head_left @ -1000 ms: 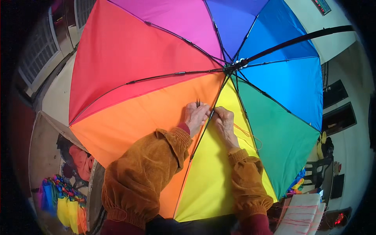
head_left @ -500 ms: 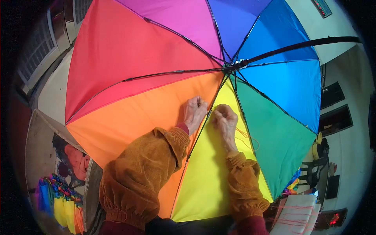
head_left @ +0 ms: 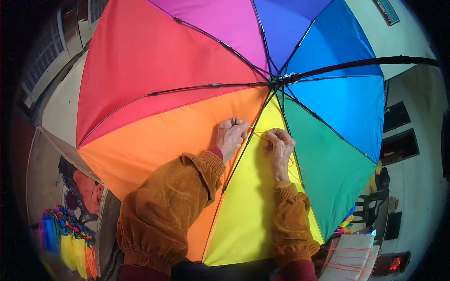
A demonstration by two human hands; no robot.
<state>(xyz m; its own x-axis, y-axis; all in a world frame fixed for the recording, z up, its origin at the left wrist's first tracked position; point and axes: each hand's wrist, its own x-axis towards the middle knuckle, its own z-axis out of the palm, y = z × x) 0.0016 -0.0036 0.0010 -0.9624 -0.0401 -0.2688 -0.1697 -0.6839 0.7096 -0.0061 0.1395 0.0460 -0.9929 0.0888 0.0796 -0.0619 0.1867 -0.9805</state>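
An open rainbow umbrella (head_left: pixel 150 51) lies with its inner side and black ribs facing me. My left hand (head_left: pixel 230 136) is closed over the orange panel (head_left: pixel 154 154), fingertips pinched beside the black rib (head_left: pixel 233 169) that borders the yellow panel (head_left: pixel 248 220). What those fingertips grip is too small to make out. Over the yellow panel, my right hand (head_left: pixel 282 146) pinches an orange thread (head_left: pixel 259 133). This thread stretches from near the left fingertips and the rib to the right fingers, and its loose loops hang beside the right wrist.
The umbrella's black shaft (head_left: pixel 356 63) juts out to the right from the hub (head_left: pixel 287 79). At lower left lies a pile of folded rainbow fabric (head_left: pixel 72 243). A pale padded block with red threads across it (head_left: pixel 349 255) stands at lower right, near a dark chair (head_left: pixel 368 208).
My right hand has moved right, away from the rib, and the thread now spans between the hands. My left hand stays near the rib. The umbrella has shifted slightly.
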